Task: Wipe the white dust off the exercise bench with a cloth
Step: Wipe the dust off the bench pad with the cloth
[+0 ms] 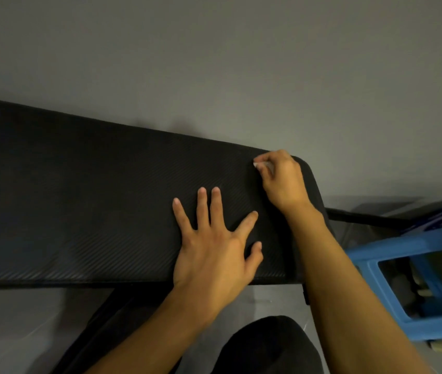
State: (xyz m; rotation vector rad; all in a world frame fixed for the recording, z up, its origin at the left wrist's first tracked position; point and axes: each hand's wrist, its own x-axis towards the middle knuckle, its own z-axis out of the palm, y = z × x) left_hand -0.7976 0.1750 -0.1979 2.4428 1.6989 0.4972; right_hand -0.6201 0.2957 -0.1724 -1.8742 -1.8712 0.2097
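The black padded exercise bench (pixel 79 198) runs across the view from the left to a rounded end at the right. My left hand (pixel 214 247) lies flat on the pad near its front edge, fingers spread and straight. My right hand (pixel 281 182) is at the far right corner of the pad, fingers curled, pinching a small white thing (pixel 260 165) against the surface. Most of that white thing is hidden in the fingers, so I cannot tell whether it is a cloth. No white dust shows on the dark pad.
A grey wall rises right behind the bench. A blue plastic stool (pixel 416 279) stands at the right, close to the bench's black metal frame bar (pixel 362 215). My dark-clad knee (pixel 268 346) is at the bottom, over grey floor.
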